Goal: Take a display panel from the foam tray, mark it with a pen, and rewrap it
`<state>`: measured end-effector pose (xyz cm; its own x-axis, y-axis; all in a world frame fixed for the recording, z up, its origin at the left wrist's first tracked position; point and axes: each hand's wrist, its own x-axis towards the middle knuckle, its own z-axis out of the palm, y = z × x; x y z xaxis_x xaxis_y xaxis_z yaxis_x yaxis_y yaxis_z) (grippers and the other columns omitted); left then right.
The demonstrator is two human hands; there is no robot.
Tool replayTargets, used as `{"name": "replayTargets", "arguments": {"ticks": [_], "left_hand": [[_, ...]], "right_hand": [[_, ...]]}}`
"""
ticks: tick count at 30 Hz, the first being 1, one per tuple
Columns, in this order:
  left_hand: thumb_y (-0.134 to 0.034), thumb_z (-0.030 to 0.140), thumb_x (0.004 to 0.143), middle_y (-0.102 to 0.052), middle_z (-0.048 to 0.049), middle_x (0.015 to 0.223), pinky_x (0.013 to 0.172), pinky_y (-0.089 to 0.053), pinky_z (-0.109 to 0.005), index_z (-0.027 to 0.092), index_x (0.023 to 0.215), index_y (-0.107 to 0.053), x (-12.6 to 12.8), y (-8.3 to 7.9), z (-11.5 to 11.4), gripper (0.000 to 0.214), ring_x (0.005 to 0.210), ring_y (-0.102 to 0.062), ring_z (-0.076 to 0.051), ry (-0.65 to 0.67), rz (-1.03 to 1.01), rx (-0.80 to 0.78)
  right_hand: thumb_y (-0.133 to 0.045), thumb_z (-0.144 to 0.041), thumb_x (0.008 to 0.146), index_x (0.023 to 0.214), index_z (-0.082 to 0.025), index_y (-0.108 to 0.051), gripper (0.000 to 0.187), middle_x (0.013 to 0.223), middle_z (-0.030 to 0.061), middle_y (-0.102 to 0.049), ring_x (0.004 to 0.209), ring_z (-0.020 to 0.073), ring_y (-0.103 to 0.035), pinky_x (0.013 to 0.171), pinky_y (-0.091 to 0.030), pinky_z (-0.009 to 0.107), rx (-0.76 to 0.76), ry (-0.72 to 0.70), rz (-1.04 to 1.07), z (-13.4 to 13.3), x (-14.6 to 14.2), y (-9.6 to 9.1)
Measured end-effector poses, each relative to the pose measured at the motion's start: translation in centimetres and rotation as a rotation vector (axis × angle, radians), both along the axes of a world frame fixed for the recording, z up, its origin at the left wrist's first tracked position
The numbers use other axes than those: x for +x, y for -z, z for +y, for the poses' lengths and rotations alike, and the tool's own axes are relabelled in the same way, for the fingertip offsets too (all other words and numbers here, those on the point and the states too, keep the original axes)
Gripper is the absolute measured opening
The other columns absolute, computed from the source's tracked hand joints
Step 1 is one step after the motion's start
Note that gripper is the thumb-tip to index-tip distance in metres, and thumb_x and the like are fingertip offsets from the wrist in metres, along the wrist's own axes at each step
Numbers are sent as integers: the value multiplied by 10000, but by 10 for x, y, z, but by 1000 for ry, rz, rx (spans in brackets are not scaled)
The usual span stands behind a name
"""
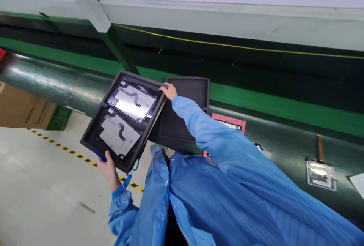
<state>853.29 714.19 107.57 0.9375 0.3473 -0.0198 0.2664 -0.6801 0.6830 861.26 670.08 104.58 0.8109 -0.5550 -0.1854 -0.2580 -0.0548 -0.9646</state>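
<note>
Obs.: tray (143,78) held up in both hands, off the person's left side, beyond the front edge of the green surface (278,132) and partly over the floor (57,185). Whether its far side bears on the surface, I cannot tell.

Right hand (170,91): fingers clamped over the rim at the far right corner. Left hand (107,165): thumb at the near rim, other fingers mostly hidden below; judged closed on the tray. Something blue beside that thumb, too small to identify.

Contents: two compartments, one panel visible in each. Far panel (138,110) and near panel (113,140) both lie back up, a dark ribbon curving across each; both sit a little askew to the walls.

Progress (judgement): loading looks done, since each compartment carries a panel; whether more lie beneath, cannot tell. Not yet done: the tray is in hand, not set down.

Nearby: second tray (186,94) on the surface, just right of the first, partly behind the right sleeve (196,120). Pink wrap (242,123) beyond that arm; a device (320,173) well apart to the right.
</note>
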Motion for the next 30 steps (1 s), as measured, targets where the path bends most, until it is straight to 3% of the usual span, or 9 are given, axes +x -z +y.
{"name": "replayTargets", "arguments": {"ticks": [5,9,12,15,18,22,26,30], "left_hand": [[-612,346,914,-652,-110,1062,952,-463,-412,104,1005,-587,7,11,16,260,1076,-615,-277,-152,-69,-6],[-675,227,903,-633,-77,1096,955,-499,-374,98,1158,-591,13,14,17,297,1055,-609,-211,-238,-132,-121],[-650,161,921,-620,-46,1026,863,-527,-318,100,1168,-584,15,13,11,263,954,-614,-173,-249,-152,-227],[-617,128,937,-599,-25,960,779,-521,-273,100,1107,-579,16,10,1,176,847,-593,-137,-246,-161,-276],[-608,132,944,-587,-22,959,748,-509,-254,107,1058,-553,15,6,-7,129,824,-573,-123,-258,-161,-295],[-607,162,947,-577,-18,915,703,-503,-244,112,971,-540,15,0,-12,87,779,-567,-117,-268,-80,-414],[-588,215,958,-558,-13,879,673,-498,-246,117,945,-536,15,-4,-9,112,745,-556,-116,-259,-13,-542],[-570,272,962,-537,-11,853,666,-499,-255,129,944,-524,13,-3,0,151,714,-538,-114,-205,35,-525]], "right_hand": [[-589,-324,786,1025,-165,-699,307,1057,100,-688,1101,312,-601,1138,-373,528,-114,69,-71,14,-16,7],[-576,-249,728,1059,-151,-667,357,1317,107,-602,1251,270,-539,1165,-367,418,-96,114,-151,20,-27,15],[-558,-282,752,1125,-181,-658,399,1160,54,-667,1120,247,-588,1112,-422,412,16,97,-141,20,-17,15],[-571,-316,771,1103,-199,-672,366,1044,26,-679,1053,254,-593,1098,-428,450,34,96,-126,17,-3,16],[-607,-358,780,1087,-198,-667,351,1014,25,-666,1055,262,-593,1103,-414,494,42,55,-121,9,2,23],[-619,-545,818,1138,-185,-658,483,1110,57,-666,1128,272,-580,1147,-370,504,158,-40,-146,3,-3,32],[-583,-686,835,1017,-159,-697,569,1077,107,-671,1172,321,-563,1158,-351,531,161,-39,-120,5,-9,22],[-525,-765,846,997,-139,-711,670,1050,122,-678,1157,325,-584,1143,-372,516,106,-12,-136,9,-22,17]]}}
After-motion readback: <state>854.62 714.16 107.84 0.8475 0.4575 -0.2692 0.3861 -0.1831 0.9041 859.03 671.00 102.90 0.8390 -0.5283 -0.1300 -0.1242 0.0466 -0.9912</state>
